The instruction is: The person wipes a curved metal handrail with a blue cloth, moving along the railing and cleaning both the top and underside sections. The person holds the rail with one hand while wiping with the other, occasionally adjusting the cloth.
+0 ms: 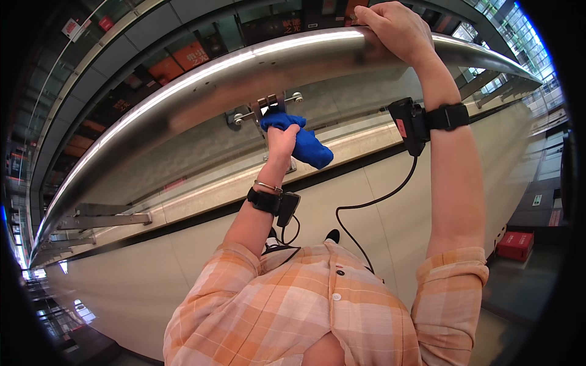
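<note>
Below the thick polished metal handrail [270,59], my left hand [283,139] grips a bunched blue cloth [313,148]. The cloth's upper end lies against a metal support post [270,101] with glass clamps, which it partly covers. My right hand [397,27] rests on top of the handrail at the upper right, fingers curled over its far side; whether it holds anything there is hidden. Each forearm wears a black strapped device with a cable, the left one [287,208] near a metal bracelet and the right one [406,126] larger in view.
A glass panel [339,100] runs beneath the handrail, above a pale ledge with a black edge strip [306,180]. More metal posts [105,222] stand at left. Beyond the rail lies a lower level with orange panels. A red box [515,245] sits at far right.
</note>
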Demonstrator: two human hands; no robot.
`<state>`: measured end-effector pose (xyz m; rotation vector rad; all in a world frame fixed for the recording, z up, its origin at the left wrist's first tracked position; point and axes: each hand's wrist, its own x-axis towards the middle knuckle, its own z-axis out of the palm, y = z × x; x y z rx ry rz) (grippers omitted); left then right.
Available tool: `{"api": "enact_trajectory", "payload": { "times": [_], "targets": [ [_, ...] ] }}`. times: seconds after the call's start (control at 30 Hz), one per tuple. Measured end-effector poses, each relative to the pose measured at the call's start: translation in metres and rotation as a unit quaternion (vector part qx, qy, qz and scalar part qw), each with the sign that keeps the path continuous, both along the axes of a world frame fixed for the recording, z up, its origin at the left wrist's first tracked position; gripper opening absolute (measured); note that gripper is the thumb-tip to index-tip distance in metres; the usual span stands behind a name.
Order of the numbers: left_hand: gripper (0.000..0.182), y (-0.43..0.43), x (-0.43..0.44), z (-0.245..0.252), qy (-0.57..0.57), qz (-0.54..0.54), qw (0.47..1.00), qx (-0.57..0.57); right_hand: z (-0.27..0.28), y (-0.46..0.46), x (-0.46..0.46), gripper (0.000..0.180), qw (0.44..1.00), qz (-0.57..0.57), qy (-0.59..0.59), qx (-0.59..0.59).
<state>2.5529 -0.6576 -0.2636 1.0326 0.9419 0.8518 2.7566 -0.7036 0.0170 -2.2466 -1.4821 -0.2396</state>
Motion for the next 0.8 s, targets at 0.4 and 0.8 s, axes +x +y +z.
{"api": "enact_trajectory", "payload": {
  "times": [0.4, 0.8],
  "targets": [
    [0.023, 0.000, -0.018, 0.019, -0.158, -0.026, 0.983, -0.094, -0.009, 0.007, 0.011, 0.043, 1.000, -0.010, 0.013, -0.020],
    [0.019, -0.026, 0.011, 0.041, -0.150, 0.035, 0.986, -0.060, -0.008, 0.007, 0.012, 0.043, 1.000, -0.005, 0.021, -0.020]
  ]
}}
